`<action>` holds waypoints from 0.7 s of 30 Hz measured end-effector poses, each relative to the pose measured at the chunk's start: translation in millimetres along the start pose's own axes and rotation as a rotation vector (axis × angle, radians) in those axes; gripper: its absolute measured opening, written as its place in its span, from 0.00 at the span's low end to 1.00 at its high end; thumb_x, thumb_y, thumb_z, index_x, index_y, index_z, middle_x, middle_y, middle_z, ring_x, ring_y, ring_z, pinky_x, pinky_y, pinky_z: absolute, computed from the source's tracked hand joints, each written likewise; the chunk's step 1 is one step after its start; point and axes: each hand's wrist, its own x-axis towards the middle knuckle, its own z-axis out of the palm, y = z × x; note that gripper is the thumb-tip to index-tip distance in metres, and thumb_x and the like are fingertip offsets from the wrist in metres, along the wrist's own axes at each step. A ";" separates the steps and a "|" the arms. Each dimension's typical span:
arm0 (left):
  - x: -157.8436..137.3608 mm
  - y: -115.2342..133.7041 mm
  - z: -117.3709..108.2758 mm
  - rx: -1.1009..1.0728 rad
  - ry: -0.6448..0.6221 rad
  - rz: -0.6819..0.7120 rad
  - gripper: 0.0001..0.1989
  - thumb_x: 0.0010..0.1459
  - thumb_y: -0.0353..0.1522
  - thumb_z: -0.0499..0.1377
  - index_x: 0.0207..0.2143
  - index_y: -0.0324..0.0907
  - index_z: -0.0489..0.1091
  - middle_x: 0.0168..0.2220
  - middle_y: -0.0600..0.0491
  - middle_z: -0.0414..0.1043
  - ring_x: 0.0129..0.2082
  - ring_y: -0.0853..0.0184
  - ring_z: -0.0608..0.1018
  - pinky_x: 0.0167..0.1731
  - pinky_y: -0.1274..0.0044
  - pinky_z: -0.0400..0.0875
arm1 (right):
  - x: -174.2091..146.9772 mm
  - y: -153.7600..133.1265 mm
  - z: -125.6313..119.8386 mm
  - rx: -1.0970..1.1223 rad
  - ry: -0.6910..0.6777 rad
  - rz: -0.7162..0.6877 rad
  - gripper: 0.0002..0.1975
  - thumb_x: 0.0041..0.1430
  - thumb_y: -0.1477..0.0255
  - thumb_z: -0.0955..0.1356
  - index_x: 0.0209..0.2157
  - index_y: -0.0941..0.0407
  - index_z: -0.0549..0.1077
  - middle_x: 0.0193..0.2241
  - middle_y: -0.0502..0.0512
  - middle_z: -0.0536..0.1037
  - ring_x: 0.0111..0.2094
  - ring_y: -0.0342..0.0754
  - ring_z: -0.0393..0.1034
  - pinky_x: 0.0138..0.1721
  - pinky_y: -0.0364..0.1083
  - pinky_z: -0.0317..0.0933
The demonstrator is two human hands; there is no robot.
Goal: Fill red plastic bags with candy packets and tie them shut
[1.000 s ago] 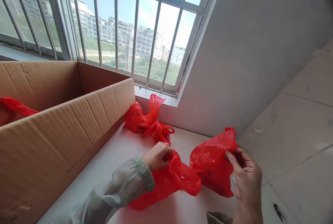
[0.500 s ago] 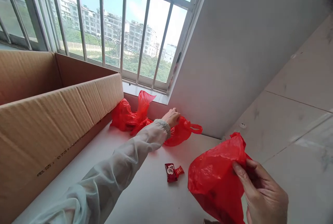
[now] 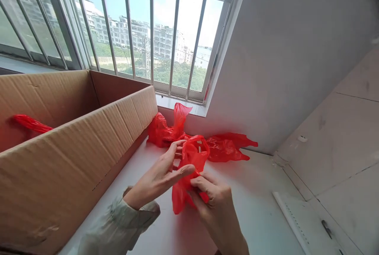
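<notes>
A thin red plastic bag (image 3: 192, 156) is up between my two hands over the white tabletop. My right hand (image 3: 214, 203) is closed on it, the thumb and fingers pinching its lower part. On the other side, my left hand (image 3: 161, 176) is against the bag with fingers stretched and thumb apart; some fingertips are hidden by the plastic. Behind lie more crumpled red plastic bags, one heap (image 3: 166, 128) beside the box corner and another bag (image 3: 227, 146) along the wall.
A large open cardboard box (image 3: 118, 128) takes up the left side, with a red bag (image 3: 32, 122) showing inside. A barred window (image 3: 166, 42) and grey wall stand behind. A white strip (image 3: 291, 223) and a small dark object (image 3: 326, 229) are at lower right.
My left hand has come back from the wall, and both hands are now together at one red bag. The two small dark-red packets no longer show. A red bag now shows in the box.
</notes>
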 end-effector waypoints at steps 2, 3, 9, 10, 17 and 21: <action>-5.1 -3.6 -9.5 0.093 0.038 -0.021 0.24 0.64 0.44 0.56 0.57 0.42 0.61 0.43 0.51 0.73 0.40 0.63 0.74 0.38 0.76 0.70 | 1.0 -4.2 17.3 -0.071 -0.171 -0.032 0.08 0.56 0.82 0.67 0.28 0.56 0.75 0.28 0.48 0.74 0.25 0.41 0.68 0.27 0.39 0.58; -7.4 -5.2 -13.8 0.133 0.044 -0.009 0.20 0.64 0.43 0.56 0.54 0.41 0.64 0.39 0.53 0.74 0.37 0.64 0.74 0.37 0.76 0.69 | 0.5 -4.5 20.9 -0.112 -0.252 -0.042 0.07 0.54 0.82 0.69 0.28 0.56 0.76 0.28 0.48 0.75 0.25 0.41 0.68 0.27 0.39 0.58; -26.1 -10.8 -33.6 0.163 0.095 -0.019 0.14 0.63 0.39 0.58 0.27 0.40 0.66 0.26 0.59 0.67 0.27 0.71 0.67 0.26 0.81 0.60 | -11.2 4.9 -10.3 -0.181 -0.227 0.046 0.07 0.60 0.75 0.68 0.34 0.52 0.79 0.28 0.48 0.78 0.25 0.42 0.70 0.28 0.40 0.59; -28.2 -11.4 -36.3 0.149 0.105 -0.023 0.13 0.62 0.38 0.59 0.28 0.40 0.66 0.26 0.59 0.67 0.27 0.71 0.67 0.26 0.82 0.60 | -13.3 6.7 -18.5 -0.188 -0.148 0.077 0.08 0.62 0.72 0.66 0.34 0.51 0.79 0.28 0.48 0.78 0.24 0.42 0.69 0.27 0.40 0.60; -27.3 -14.7 -48.9 0.152 0.308 -0.109 0.10 0.59 0.38 0.59 0.39 0.43 0.66 0.27 0.60 0.68 0.25 0.72 0.67 0.23 0.82 0.61 | -17.9 5.6 -47.9 -0.628 0.430 0.162 0.14 0.64 0.62 0.66 0.29 0.53 0.79 0.27 0.49 0.80 0.19 0.40 0.65 0.25 0.42 0.59; -24.3 -6.9 -47.6 0.053 0.520 -0.055 0.09 0.58 0.38 0.59 0.38 0.45 0.64 0.30 0.60 0.69 0.30 0.71 0.73 0.28 0.83 0.67 | -19.5 -0.1 -50.3 -0.776 0.582 0.090 0.11 0.62 0.65 0.68 0.28 0.55 0.76 0.24 0.50 0.79 0.19 0.41 0.66 0.24 0.42 0.59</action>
